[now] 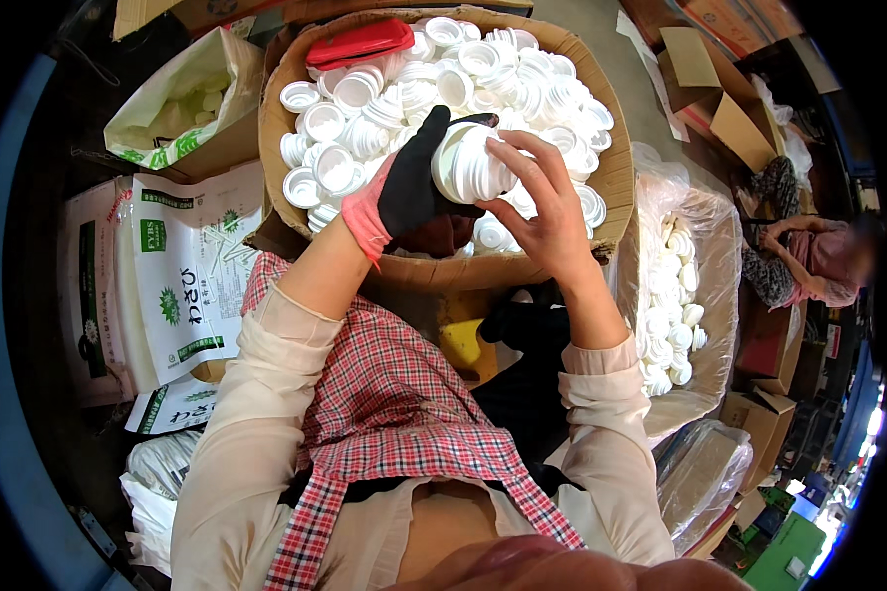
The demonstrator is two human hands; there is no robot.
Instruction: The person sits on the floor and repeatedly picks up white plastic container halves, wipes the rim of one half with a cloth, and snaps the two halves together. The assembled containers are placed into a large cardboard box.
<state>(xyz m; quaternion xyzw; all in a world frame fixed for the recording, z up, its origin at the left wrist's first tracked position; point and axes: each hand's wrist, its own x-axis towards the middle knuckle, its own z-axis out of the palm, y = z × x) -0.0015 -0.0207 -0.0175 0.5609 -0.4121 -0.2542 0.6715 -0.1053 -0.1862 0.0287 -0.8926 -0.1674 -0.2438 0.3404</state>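
Ridged white piece (471, 169), perhaps nested caps, is held between the gloved left hand (412, 185) and bare right hand (550, 212), over the box (613, 138), and could slip if either grip slackens, its smooth, rounded plastic likely sliding on black fabric; loose, hollow caps (322, 122) lie below both hands within brown cardboard.

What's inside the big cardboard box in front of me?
Many white cap-like pieces, heaped, with a red object on top at the far left. They cover the bottom; your gloved left hand blocks some too.
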